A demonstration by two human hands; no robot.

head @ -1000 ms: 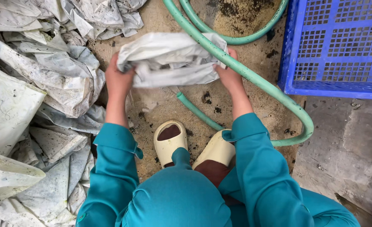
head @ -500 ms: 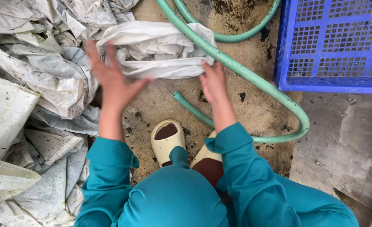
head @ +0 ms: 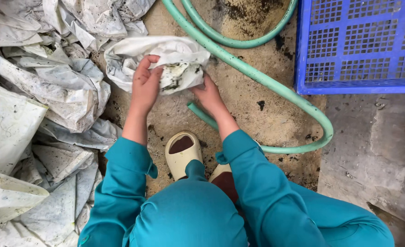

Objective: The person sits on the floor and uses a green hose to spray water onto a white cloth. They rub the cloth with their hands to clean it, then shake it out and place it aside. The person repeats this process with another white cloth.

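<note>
Dirt-stained concrete floor (head: 376, 151), green hose (head: 266, 80), blue plastic crate (head: 362, 45), daylight

one view only, from a camera worn on the person's head, looking almost straight down over the teal-clad knees to the dirty ground (head: 257, 110) close below. the left hand (head: 144, 87) and right hand (head: 208, 93) sit near frame centre; a blue crate (head: 362, 45) cuts the upper right corner, white sacks (head: 37, 91) fill the left edge

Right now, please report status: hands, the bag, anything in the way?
Left hand and right hand both gripping dirty white bag. Bag lifted above ground. Green hose runs underneath; blue crate apart, right.
</note>
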